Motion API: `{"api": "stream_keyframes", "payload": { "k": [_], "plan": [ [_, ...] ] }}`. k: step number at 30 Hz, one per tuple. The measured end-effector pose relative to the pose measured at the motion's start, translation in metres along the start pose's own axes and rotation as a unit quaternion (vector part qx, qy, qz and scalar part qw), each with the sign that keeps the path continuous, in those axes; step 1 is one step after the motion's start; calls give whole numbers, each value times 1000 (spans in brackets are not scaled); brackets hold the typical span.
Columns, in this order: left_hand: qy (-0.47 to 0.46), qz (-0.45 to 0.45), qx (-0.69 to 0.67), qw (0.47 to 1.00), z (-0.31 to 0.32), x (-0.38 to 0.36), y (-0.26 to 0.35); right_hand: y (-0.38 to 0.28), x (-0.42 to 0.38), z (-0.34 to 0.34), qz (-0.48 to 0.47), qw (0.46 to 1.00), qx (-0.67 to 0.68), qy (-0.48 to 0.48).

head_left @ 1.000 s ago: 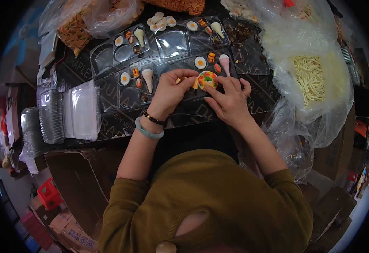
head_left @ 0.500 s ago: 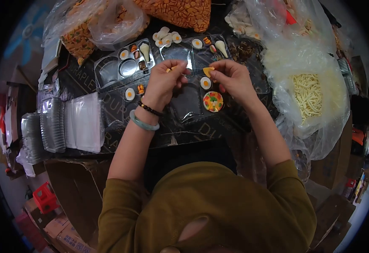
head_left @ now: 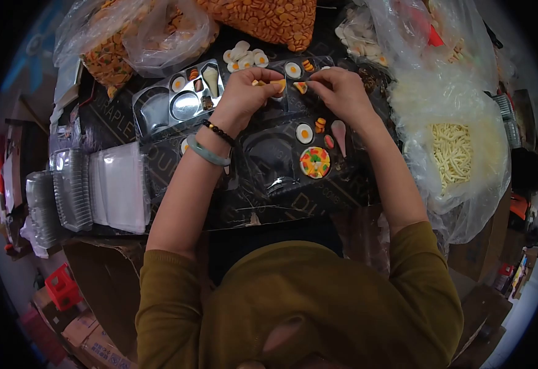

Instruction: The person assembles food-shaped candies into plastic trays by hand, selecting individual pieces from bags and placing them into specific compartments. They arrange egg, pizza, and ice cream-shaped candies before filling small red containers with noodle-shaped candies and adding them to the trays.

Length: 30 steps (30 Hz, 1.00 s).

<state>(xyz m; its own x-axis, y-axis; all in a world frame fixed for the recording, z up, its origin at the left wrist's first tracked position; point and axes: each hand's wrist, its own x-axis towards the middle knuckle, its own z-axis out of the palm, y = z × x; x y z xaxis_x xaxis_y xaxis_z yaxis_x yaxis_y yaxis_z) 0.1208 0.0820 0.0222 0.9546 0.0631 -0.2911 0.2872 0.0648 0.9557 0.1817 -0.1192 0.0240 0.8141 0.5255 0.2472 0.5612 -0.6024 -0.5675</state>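
Note:
My left hand [head_left: 248,98] is closed around a few small yellow-orange candy pieces [head_left: 275,85], partly hidden by its fingers. My right hand [head_left: 345,97] pinches a wedge-shaped yellow-orange candy piece [head_left: 300,87] above the rear tray. Below it is a clear compartment tray [head_left: 272,154] holding a fried-egg candy [head_left: 304,133], a round pizza-like candy [head_left: 315,162], a small stacked orange candy [head_left: 320,125] and a pink cone-shaped candy [head_left: 339,138]. Left of my left hand stands another filled tray [head_left: 155,111]. My left forearm covers part of a front-left tray.
Loose fried-egg candies [head_left: 242,55] lie at the back. Bags of orange candies [head_left: 260,21] stand behind them. At right is a plastic bag of pale, stick-like candies [head_left: 450,157]. Stacked clear lids [head_left: 118,184] sit at the table's left edge.
My right hand has moved slightly right and upward with its wedge. The left hand has moved a little upward, still holding yellow-orange pieces. The camera view has shifted slightly.

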Motion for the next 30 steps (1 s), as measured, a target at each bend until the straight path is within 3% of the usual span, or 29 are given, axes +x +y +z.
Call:
{"api": "stream_keyframes", "payload": {
  "k": [1, 4, 8, 11, 15, 17, 20, 23, 26, 28, 30],
  "plan": [
    [-3, 8, 4, 1000, 2, 2, -2, 0, -1, -1, 3, 1000, -20, -19],
    [-12, 26, 11, 1000, 10, 9, -7, 13, -1, 14, -151, 980, -130, 13],
    [-10, 15, 15, 1000, 8, 9, -8, 22, -2, 15, -246, 953, -177, 14],
    [-7, 8, 30, 999, 10, 10, -6, 20, -2, 9, -264, 942, -191, 79],
    [-2, 47, 22, 999, 17, 15, -8, 2, -4, 8, -82, 995, 44, 28],
    [-1, 59, 35, 998, 20, 17, -8, -5, -5, 9, 49, 980, 188, -38],
    [16, 83, 70, 994, 17, 17, -11, -7, -4, 0, 59, 980, 190, -27],
    [19, 142, 160, 977, 16, 22, -21, -1, -6, 0, 12, 996, 90, -2],
    [25, 261, 322, 910, 23, 26, -21, -5, -1, -12, 39, 999, 34, -3],
    [30, 332, 421, 843, 32, 28, -22, -3, 5, -15, 54, 997, -5, -61],
    [40, 312, 421, 851, 36, 31, -26, 1, 12, -15, 72, 989, -32, -123]
  ]
}}
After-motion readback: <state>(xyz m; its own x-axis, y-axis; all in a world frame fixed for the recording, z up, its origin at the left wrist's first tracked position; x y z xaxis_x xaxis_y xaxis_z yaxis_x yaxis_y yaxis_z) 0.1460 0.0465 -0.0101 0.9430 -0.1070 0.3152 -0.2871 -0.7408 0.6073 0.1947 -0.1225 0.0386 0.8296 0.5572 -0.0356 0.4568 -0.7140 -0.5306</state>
